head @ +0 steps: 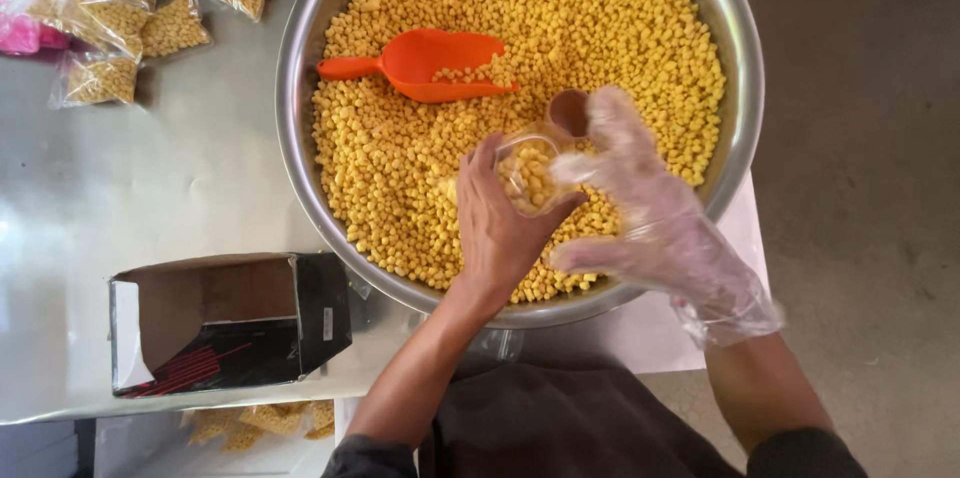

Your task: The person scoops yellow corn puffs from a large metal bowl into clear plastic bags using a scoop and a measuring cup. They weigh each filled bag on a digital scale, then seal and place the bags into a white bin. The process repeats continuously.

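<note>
The bowl is shiny brushed metal, resting on a dull, smooth metal table. In the bowl lies a glossy orange plastic scoop. The right hand wears a thin, crinkled clear plastic glove. Left of the bowl sit clear plastic packets and a matt cardboard box.

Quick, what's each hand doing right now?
Left hand: closed around a small clear bag of yellow snacks.
Right hand: gloved, open, fingers at the bag's mouth.

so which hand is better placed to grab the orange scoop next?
Probably right. The gloved right hand is free beside the bag, while the bare left hand grips the small clear bag. The orange scoop lies untouched on the yellow snacks.
</note>
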The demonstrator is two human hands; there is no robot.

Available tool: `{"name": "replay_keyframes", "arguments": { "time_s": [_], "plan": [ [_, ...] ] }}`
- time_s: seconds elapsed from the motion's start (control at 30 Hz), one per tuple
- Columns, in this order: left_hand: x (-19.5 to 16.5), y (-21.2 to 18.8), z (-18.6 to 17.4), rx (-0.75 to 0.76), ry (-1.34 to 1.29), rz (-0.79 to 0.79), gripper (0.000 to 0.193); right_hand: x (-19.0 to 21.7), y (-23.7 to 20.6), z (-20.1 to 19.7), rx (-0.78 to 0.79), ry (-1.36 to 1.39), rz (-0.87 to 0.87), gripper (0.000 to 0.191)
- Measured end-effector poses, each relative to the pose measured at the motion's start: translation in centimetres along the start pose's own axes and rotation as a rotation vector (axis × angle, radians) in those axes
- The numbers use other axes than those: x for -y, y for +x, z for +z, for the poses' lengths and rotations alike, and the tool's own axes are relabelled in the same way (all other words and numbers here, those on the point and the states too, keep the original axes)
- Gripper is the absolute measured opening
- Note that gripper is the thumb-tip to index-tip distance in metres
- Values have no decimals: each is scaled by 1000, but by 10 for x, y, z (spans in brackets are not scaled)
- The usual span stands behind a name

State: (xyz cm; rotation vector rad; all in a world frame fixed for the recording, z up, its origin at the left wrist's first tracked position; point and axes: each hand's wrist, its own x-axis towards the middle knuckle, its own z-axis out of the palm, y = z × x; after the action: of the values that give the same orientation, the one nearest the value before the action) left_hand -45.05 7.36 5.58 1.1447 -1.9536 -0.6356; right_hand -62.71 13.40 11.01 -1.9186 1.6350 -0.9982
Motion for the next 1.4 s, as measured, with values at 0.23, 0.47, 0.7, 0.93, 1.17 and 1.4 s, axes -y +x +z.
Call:
{"name": "replay_keyframes", "arguments": {
  "time_s": [0.23, 0.47, 0.7, 0.93, 1.17, 1.4],
  "plan": [
    [-17, 1, -55, 263, -380, 76, 129, 7, 17, -18, 192, 868, -39, 30],
    [13, -14, -44, 450, -814, -324, 88, 23, 23, -33, 116, 463, 63, 15],
    [73, -40, 21, 567, -1200, -1028, 54, 7, 8, 30, -151, 617, 512, 34],
    [74, -65, 32, 479, -1255, -1299, 53, 2, -17, 25, -140, 649, 691, 35],
    [20, -37, -18, 350, -586, -400, 74, 34, -20, -8, -111, 460, 325, 50],
    [28, 7, -49, 679, -560, -16, 70, 54, 9, -31, 168, 137, -89, 45]
  ]
}}
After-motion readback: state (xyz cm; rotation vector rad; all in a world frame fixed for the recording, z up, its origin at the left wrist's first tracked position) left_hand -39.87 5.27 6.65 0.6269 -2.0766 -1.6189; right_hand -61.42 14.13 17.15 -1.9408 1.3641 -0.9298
